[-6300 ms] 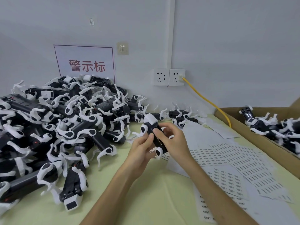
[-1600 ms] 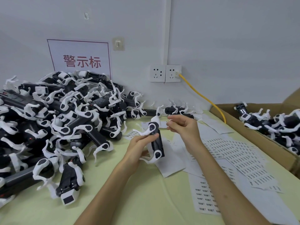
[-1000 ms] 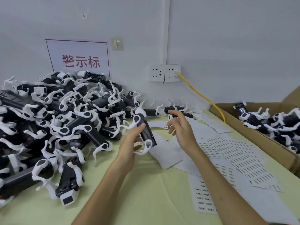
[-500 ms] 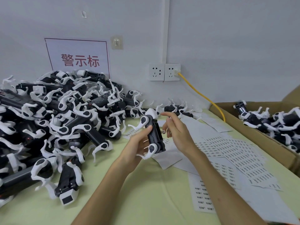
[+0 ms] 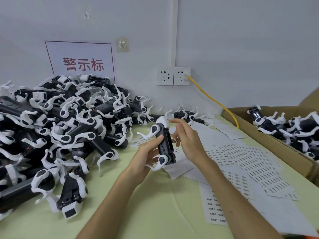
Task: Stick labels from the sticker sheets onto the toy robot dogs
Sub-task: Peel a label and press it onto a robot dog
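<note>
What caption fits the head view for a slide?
Left hand grips a toy robot dog; right hand carries a label beside it.

Soft, even indoor light from above, bright without harsh glare, on a pale grey wall. Faint diffuse shadows lie on the pale green tabletop under a heap of black-and-white plastic toy robot dogs and beneath both forearms. The left hand and the black toy robot dog it grips are crisp; the right hand looks slightly soft. Wide-angle distortion bows the brown cardboard box at right. The white paper sticker sheets blur toward the lower right corner.
</note>
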Motion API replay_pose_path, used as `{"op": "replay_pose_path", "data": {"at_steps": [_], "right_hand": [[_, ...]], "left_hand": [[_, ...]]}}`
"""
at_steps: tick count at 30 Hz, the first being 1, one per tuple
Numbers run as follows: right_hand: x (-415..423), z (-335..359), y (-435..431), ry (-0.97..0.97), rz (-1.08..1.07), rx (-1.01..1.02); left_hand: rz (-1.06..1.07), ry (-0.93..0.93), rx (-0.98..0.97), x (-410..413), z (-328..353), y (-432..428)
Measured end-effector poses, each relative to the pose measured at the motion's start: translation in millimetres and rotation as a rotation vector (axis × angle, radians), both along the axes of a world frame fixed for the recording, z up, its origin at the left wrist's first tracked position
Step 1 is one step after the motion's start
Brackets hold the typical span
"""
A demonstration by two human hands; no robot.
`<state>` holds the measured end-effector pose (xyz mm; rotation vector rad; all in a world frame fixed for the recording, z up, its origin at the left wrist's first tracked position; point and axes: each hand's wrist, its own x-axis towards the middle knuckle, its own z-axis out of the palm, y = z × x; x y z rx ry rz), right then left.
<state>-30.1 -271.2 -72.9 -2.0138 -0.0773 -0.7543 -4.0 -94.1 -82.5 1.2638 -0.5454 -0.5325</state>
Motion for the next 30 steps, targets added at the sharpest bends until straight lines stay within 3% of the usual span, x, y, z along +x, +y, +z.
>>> {"op": "replay_pose_path", "data": {"at_steps": [5,10,14,30], "right_hand": [[0,0,1,0.014,-0.015,0.014],[5,7,2,0.261,0.030,0.516],[3,8,-1,0.504,0.218,0.885],[3,1,8,0.524,0.291,0.984]], "left_hand": [[0.032,0.023,0.000,-7,5,0],[0.076,-0.031,-0.051,-10,7,0],[0.183,-0.051,-0.122,-11,8,-2],[0.269,-0.256,-0.010,-11,1,-4]]}}
